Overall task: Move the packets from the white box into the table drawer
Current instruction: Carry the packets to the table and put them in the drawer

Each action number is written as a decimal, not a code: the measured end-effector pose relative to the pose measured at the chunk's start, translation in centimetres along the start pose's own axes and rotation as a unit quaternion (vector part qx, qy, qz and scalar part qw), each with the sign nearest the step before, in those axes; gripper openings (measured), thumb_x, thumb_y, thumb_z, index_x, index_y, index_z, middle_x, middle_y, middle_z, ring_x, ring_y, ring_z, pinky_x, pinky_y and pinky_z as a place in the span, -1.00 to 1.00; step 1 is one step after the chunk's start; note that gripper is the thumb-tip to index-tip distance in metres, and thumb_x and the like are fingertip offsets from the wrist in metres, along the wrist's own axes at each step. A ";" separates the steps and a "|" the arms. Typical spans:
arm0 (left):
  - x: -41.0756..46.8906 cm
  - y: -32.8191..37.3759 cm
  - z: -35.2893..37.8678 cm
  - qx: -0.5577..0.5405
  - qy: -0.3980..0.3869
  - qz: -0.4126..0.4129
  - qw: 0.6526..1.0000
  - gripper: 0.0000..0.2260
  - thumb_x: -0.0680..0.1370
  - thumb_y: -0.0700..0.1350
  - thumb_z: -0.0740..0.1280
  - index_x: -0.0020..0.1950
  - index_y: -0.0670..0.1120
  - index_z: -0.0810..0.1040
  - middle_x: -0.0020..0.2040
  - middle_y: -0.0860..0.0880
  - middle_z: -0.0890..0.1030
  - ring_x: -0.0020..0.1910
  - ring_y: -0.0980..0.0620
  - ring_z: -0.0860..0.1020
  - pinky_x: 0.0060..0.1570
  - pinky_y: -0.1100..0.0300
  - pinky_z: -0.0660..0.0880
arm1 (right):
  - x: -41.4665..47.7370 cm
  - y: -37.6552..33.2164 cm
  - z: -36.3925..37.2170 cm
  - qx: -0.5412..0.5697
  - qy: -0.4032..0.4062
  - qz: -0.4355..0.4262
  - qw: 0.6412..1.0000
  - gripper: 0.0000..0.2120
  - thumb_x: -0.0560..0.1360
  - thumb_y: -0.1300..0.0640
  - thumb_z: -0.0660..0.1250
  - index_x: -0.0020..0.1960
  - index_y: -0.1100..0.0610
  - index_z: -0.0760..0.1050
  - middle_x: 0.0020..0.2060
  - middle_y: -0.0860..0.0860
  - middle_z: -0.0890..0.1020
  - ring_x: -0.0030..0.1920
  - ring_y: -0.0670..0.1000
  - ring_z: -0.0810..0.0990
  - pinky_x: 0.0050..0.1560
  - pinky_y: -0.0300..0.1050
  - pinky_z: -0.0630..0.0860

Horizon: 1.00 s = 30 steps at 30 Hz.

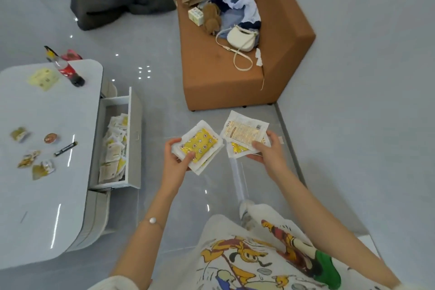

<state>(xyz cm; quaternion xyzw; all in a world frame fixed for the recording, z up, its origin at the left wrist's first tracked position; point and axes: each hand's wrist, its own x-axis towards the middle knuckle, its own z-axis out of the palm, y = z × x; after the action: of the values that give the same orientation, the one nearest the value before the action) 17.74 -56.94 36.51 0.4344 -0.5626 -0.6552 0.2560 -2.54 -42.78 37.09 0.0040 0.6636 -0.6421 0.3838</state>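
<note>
The left hand (175, 160) and right hand (268, 152) each grip a small stack of packets (200, 146), fingers (189, 155) curled round them, above the floor. Best squared up, then laid flat in the open drawer (135, 139) at the table (47, 207) edge. A brown sofa (235, 82) stands beyond.

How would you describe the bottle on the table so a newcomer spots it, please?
Start at the white table on the left and go to its far corner, near the open drawer. The bottle stands beside a flat yellow packet; it alone is tall, with a red label.
</note>
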 end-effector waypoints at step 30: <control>21.5 0.2 -14.4 -0.247 0.550 -0.078 0.794 -0.60 0.52 -0.27 0.38 0.27 -0.04 0.32 0.20 -0.14 0.53 0.02 -0.08 0.62 -0.23 0.13 0.63 | 28.4 -6.3 42.3 -0.288 -0.418 0.111 0.855 -0.58 0.52 0.34 0.32 0.32 0.10 0.32 0.22 0.14 0.55 0.09 0.14 0.64 -0.21 -0.11 0.65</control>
<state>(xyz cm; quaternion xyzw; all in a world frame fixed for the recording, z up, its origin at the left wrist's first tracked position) 19.49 -82.13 30.82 0.6864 -0.1099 -0.4397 0.5687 -4.41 -93.91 32.91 -0.3020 0.5912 -0.3169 0.6774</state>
